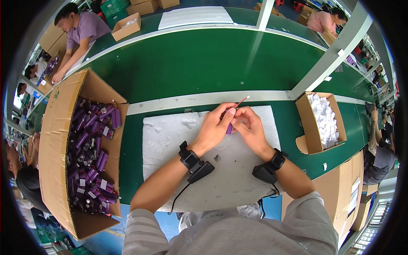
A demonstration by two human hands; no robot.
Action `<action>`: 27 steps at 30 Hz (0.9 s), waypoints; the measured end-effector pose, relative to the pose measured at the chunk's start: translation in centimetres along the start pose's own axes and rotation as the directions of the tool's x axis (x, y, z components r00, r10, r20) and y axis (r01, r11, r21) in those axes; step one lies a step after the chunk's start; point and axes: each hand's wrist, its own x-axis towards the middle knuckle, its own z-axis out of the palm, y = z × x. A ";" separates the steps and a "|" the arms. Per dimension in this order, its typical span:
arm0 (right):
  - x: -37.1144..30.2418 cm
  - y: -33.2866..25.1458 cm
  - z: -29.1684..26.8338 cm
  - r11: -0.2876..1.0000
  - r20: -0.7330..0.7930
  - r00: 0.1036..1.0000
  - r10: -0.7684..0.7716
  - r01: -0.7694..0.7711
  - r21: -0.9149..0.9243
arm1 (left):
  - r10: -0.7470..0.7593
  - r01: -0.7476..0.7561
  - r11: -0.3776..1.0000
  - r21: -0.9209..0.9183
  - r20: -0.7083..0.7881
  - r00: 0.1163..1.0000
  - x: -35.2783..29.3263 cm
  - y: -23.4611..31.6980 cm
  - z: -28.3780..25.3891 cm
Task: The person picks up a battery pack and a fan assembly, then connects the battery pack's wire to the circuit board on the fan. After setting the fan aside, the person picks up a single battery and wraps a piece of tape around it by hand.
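A small purple battery pack (229, 128) is held between my two hands above the white foam pad. My left hand (215, 128) is closed round it, thumb pressed along its upper part. From the top of that grip, a thin red wire lead (242, 102) with a white plug sticks out. My right hand (251, 130) is closed too, its thumb and fingertips pinching at the pack's right side. Fingers cover most of the pack. The foam pad (170, 136), stained grey in places, lies under both hands.
At left, a tall open cardboard box (55, 157) holds many purple battery packs (91, 148). A smaller carton (312, 127) of white paper pieces (325, 121) stands right. Beyond the white rail (182, 101) runs a green belt (191, 63). Other people work nearby.
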 end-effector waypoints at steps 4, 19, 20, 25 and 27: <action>0.0 0.2 0.1 1.000 -0.010 1.000 -0.014 0.014 -0.023 | -0.007 0.007 1.000 0.001 -0.005 1.000 0.0 0.1 0.1; -0.1 0.2 -0.2 0.999 0.001 1.000 0.015 -0.015 0.034 | 0.043 -0.043 0.999 0.006 0.042 0.998 0.0 -0.4 0.2; -0.1 0.2 -0.2 0.999 -0.005 1.000 0.007 -0.006 0.036 | 0.045 -0.046 0.999 0.016 0.045 0.998 0.0 -0.3 0.2; 0.0 0.1 -0.1 0.999 -0.016 1.000 -0.005 0.005 0.041 | 0.032 -0.035 0.998 0.049 0.070 0.997 -0.1 0.3 0.0; -0.1 0.1 -0.2 0.999 -0.017 1.000 -0.001 0.002 0.042 | 0.022 -0.026 0.998 0.055 0.082 0.996 -0.1 0.3 0.0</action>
